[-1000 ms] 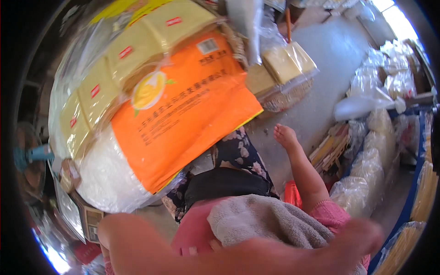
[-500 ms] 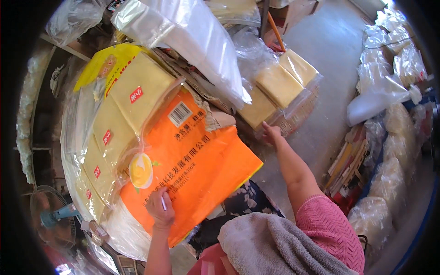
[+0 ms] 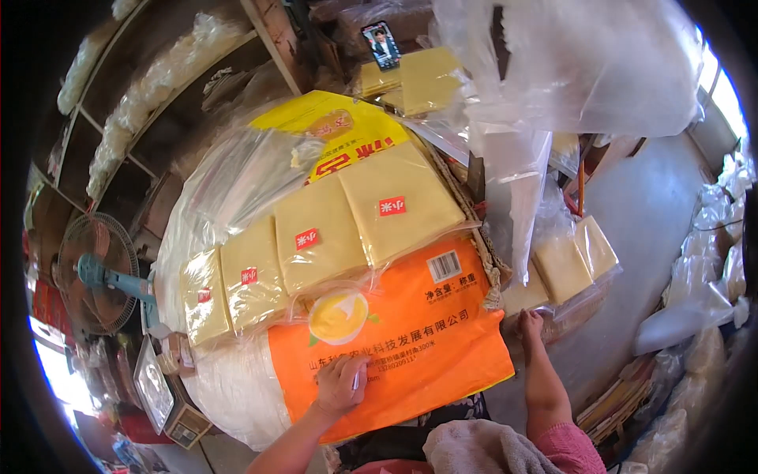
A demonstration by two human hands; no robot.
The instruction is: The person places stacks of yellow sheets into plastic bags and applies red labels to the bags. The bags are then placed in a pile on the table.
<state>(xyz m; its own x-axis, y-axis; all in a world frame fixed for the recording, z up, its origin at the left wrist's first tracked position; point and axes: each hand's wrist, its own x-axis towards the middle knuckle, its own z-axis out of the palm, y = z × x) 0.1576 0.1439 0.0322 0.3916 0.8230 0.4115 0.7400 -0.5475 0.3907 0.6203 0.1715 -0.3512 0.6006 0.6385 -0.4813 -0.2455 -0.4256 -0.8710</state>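
Note:
My left hand (image 3: 342, 385) rests on an orange printed sack (image 3: 442, 355), its fingers curled round a short, thin, pale stick-like thing (image 3: 359, 374) whose kind I cannot make out. At the right, my right hand (image 3: 530, 324) has its fingers bunched at the near corner of a flat pale yellow pack (image 3: 523, 294). Two more clear-wrapped yellow packs (image 3: 562, 268) lie beside that one. Across the sack's far side runs an overlapping row of yellow packs (image 3: 320, 245) in clear plastic with small red labels.
A yellow printed sack (image 3: 324, 118) lies behind the row. Clear plastic sheeting (image 3: 584, 71) hangs at the upper right. A phone (image 3: 381, 44) leans at the back by more yellow packs (image 3: 430, 79). An electric fan (image 3: 96, 272) stands left; a grey towel (image 3: 482, 446) hangs in front of me.
The view has turned, so the sack and the row of packs appear more level and the phone has come into sight. Both hands stay in about the same places, left on the sack, right at the pack.

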